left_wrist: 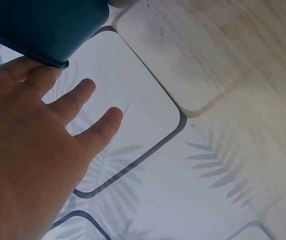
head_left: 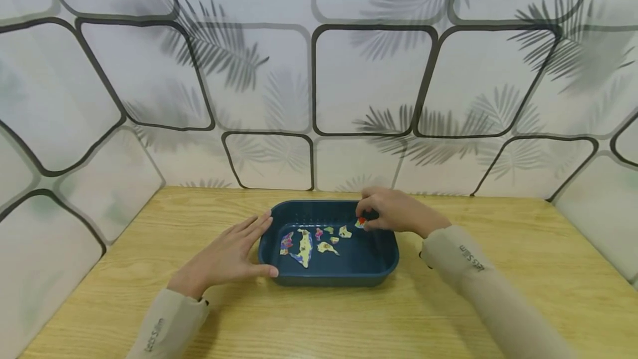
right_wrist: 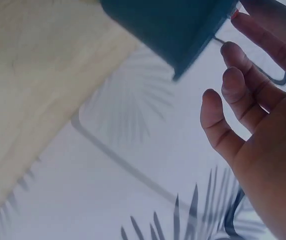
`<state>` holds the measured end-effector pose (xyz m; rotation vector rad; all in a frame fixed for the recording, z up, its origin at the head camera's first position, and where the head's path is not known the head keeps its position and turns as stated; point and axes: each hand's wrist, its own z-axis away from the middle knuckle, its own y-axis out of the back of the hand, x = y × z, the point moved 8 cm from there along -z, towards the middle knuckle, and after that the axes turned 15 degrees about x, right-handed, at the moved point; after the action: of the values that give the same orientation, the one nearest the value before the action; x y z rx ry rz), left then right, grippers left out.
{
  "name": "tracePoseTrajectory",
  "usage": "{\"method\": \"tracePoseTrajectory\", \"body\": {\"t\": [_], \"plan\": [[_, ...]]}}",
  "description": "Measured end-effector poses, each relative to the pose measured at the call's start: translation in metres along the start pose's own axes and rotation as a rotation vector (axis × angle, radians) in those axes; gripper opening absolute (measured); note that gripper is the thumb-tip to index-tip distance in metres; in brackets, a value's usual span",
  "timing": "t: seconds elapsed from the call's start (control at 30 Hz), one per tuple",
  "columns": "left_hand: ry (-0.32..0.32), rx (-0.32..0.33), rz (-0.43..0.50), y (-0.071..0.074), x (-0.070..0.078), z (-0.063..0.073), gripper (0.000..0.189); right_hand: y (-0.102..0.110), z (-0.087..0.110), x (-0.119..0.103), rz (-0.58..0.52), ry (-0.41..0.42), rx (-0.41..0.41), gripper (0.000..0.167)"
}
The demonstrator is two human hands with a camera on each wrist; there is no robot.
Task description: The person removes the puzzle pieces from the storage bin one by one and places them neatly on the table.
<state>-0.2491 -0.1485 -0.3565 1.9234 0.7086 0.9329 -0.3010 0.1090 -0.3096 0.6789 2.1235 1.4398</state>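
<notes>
My left hand (head_left: 225,259) lay spread against the left end of the blue tray (head_left: 329,280), probably to steady it. My right hand (head_left: 396,209) pinched 1 red-and-pale piece (head_left: 361,221) at its far right part, presumably to place it precisely among the patterned pieces (head_left: 305,248).

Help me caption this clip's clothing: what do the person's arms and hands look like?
The left sleeve and right sleeve are beige, each with dark lettering. Something dark, perhaps a strap, shows at each cuff. The left hand and right hand are bare.
</notes>
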Motion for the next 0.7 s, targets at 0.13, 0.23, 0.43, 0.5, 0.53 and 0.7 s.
{"method": "tracePoseTrajectory", "body": {"t": [0.13,0.23,0.43,0.5,0.53,0.7], "plan": [[-0.001,0.007,0.002,0.002,0.001,0.0,0.104,0.011,0.004,0.006,0.016,0.005,0.019,0.02],[-0.002,0.008,0.005,0.002,0.001,-0.001,0.104,0.016,0.008,0.012,0.018,0.005,0.028,0.019],[-0.002,0.005,-0.001,0.0,0.001,-0.001,0.105,0.022,0.022,0.026,0.048,-0.009,0.041,0.018],[-0.001,0.006,-0.006,0.0,0.001,-0.001,0.105,0.024,0.026,0.03,0.046,-0.02,0.04,0.017],[-0.001,0.008,-0.007,0.0,0.001,-0.001,0.105,0.025,0.028,0.032,0.043,-0.025,0.04,0.017],[-0.005,0.012,-0.008,0.0,0.001,0.0,0.105,0.029,0.039,0.04,0.026,-0.052,0.042,0.016]]}}
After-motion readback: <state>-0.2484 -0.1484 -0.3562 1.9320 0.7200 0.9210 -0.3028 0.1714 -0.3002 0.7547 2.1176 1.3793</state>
